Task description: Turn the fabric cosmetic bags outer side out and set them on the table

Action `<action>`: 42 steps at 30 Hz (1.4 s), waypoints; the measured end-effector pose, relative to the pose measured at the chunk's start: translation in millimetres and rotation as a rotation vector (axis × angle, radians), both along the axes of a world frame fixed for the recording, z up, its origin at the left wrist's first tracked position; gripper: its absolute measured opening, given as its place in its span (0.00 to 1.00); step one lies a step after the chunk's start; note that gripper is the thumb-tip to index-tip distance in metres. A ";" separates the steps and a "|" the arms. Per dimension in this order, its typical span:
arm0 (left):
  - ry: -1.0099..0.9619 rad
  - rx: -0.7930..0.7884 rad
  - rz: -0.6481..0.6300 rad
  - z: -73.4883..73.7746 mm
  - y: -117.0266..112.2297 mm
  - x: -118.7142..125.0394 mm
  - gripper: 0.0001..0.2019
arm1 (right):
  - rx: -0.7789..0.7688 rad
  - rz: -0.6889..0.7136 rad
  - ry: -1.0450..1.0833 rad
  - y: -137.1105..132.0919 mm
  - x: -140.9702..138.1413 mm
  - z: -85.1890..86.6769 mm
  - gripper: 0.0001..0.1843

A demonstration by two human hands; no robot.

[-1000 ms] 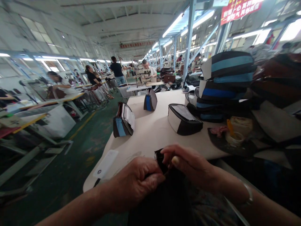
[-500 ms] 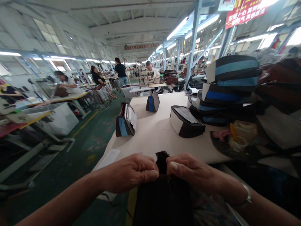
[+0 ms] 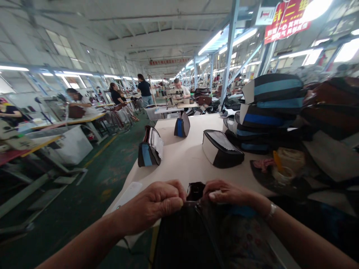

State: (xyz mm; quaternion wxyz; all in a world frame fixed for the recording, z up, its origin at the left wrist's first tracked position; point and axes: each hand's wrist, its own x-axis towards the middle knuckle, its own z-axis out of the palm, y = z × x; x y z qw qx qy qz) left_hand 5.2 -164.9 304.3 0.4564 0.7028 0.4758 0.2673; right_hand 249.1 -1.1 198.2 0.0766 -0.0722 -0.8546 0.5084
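Both my hands grip the top edge of a black fabric bag (image 3: 185,239) that hangs over the near edge of the white table (image 3: 185,160). My left hand (image 3: 153,205) is closed in a fist on the bag's left side. My right hand (image 3: 227,194) pinches the right side, with a bracelet on its wrist. A dark tab (image 3: 195,191) of the bag sticks up between the two hands.
On the table stand a black-and-white bag (image 3: 220,148) and two smaller blue-and-black bags (image 3: 150,147) (image 3: 181,126). A tall stack of striped bags (image 3: 269,108) and rolls of tape (image 3: 288,160) sit at the right. Several people work at sewing tables at the left and far back.
My hands have drawn slightly apart along the bag's top edge, and my right hand has turned so the wrist bracelet shows. The view has tilted a little.
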 end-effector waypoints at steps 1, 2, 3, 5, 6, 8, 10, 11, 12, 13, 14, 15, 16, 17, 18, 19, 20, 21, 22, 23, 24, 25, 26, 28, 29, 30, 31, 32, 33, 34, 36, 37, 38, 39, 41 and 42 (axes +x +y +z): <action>0.012 0.004 0.011 -0.3 3.1 -7.9 0.23 | 0.026 -0.020 -0.042 8.6 2.7 -8.7 0.25; 0.044 -0.001 0.016 0.7 6.7 -16.3 0.23 | 0.047 -0.037 -0.065 13.8 4.6 -14.9 0.23; 0.092 -0.012 0.013 3.1 10.6 -24.1 0.23 | 0.062 -0.048 -0.068 15.3 5.6 -17.7 0.22; 0.220 -0.007 0.030 11.7 17.7 -34.3 0.25 | 0.081 -0.042 -0.012 8.5 4.1 -11.5 0.22; 0.304 0.034 0.074 16.8 20.7 -34.9 0.25 | 0.096 -0.032 0.031 1.8 1.7 -3.0 0.22; 0.473 0.193 0.182 25.1 25.0 -25.6 0.25 | 0.164 -0.020 0.108 -13.7 -6.0 19.4 0.21; 0.567 0.304 0.178 25.7 28.4 -5.1 0.23 | 0.251 -0.045 0.145 -26.8 -16.5 40.7 0.19; 0.573 0.312 0.146 22.2 30.6 6.8 0.22 | 0.273 -0.073 0.147 -31.2 -22.1 48.8 0.18; 0.559 0.312 0.123 16.4 33.4 18.3 0.22 | 0.269 -0.109 0.140 -33.9 -27.2 55.1 0.17; 0.538 0.324 0.127 8.7 37.0 28.5 0.21 | 0.247 -0.149 0.131 -35.0 -31.5 60.2 0.17; 0.510 0.360 0.166 0.1 41.2 36.6 0.20 | 0.215 -0.183 0.117 -34.5 -34.3 64.8 0.17; 0.469 0.415 0.234 -8.7 45.8 42.5 0.19 | 0.184 -0.197 0.098 -32.3 -35.4 69.6 0.17; 0.414 0.470 0.307 -16.9 50.4 45.9 0.18 | 0.166 -0.187 0.066 -28.5 -34.3 75.2 0.18; 0.346 0.505 0.379 -23.7 54.6 46.9 0.18 | 0.167 -0.162 0.019 -23.1 -31.1 81.4 0.20; 0.269 0.515 0.454 -28.8 58.1 45.8 0.19 | 0.188 -0.131 -0.043 -16.0 -25.7 87.8 0.22; 0.186 0.507 0.536 -32.2 60.8 42.7 0.20 | 0.215 -0.102 -0.110 -7.6 -18.3 93.4 0.24; 0.103 0.496 0.623 -34.2 62.7 38.0 0.22 | 0.227 -0.070 -0.169 1.8 -9.6 97.4 0.25; 0.015 0.489 0.710 -35.2 63.8 32.1 0.23 | 0.200 -0.036 -0.204 11.4 -0.3 98.7 0.26; -0.085 0.484 0.791 -36.0 64.3 25.3 0.24 | 0.123 -0.001 -0.206 20.4 8.7 96.9 0.26; -0.198 0.465 0.865 -37.3 64.3 18.1 0.24 | 0.010 0.038 -0.176 27.9 16.5 91.8 0.28; -0.309 0.431 0.929 -39.7 63.7 10.9 0.24 | -0.107 0.070 -0.130 33.2 22.3 83.9 0.30; -0.394 0.383 0.983 -43.4 62.7 3.9 0.24 | -0.197 0.081 -0.073 35.8 25.7 74.1 0.30; -0.448 0.333 1.031 -48.4 61.1 -2.6 0.24 | -0.252 0.064 -0.014 35.2 26.5 63.2 0.29; -0.437 0.259 1.085 -60.4 56.1 -12.9 0.24 | -0.303 -0.016 0.114 25.8 22.2 42.9 0.23; -0.365 0.239 1.067 -65.8 52.6 -15.9 0.25 | -0.339 -0.049 0.170 17.9 18.2 35.2 0.19; -0.265 0.223 1.003 -69.6 48.3 -16.9 0.26 | -0.393 -0.070 0.219 9.0 13.7 29.9 0.17; -0.160 0.205 0.889 -71.3 43.4 -15.7 0.28 | -0.445 -0.076 0.253 -0.2 9.1 27.0 0.15; -0.062 0.185 0.732 -70.3 38.1 -12.2 0.29 | -0.480 -0.073 0.273 -8.8 5.0 26.4 0.14; 0.016 0.164 0.551 -66.8 32.8 -6.4 0.30 | -0.495 -0.069 0.281 -16.5 1.2 27.4 0.13; 0.061 0.146 0.374 -61.0 27.8 1.0 0.29 | -0.494 -0.067 0.282 -22.9 -1.9 29.6 0.13; 0.061 0.108 0.132 -46.0 19.7 18.2 0.22 | -0.474 -0.088 0.284 -31.7 -6.2 35.0 0.13; 0.033 0.079 0.083 -38.6 17.0 26.1 0.18 | -0.465 -0.106 0.283 -34.5 -7.4 37.3 0.13; -0.001 0.047 0.069 -32.4 15.2 32.8 0.14 | -0.457 -0.119 0.280 -36.4 -7.9 39.0 0.13; -0.036 0.014 0.077 -27.8 14.1 37.9 0.13 | -0.452 -0.128 0.273 -37.7 -7.7 40.2 0.13; -0.080 -0.055 0.109 -23.7 13.5 43.0 0.12 | -0.455 -0.126 0.246 -39.3 -5.6 41.7 0.14; -0.084 -0.088 0.117 -23.7 13.6 43.6 0.12 | -0.459 -0.121 0.229 -39.7 -3.9 42.5 0.15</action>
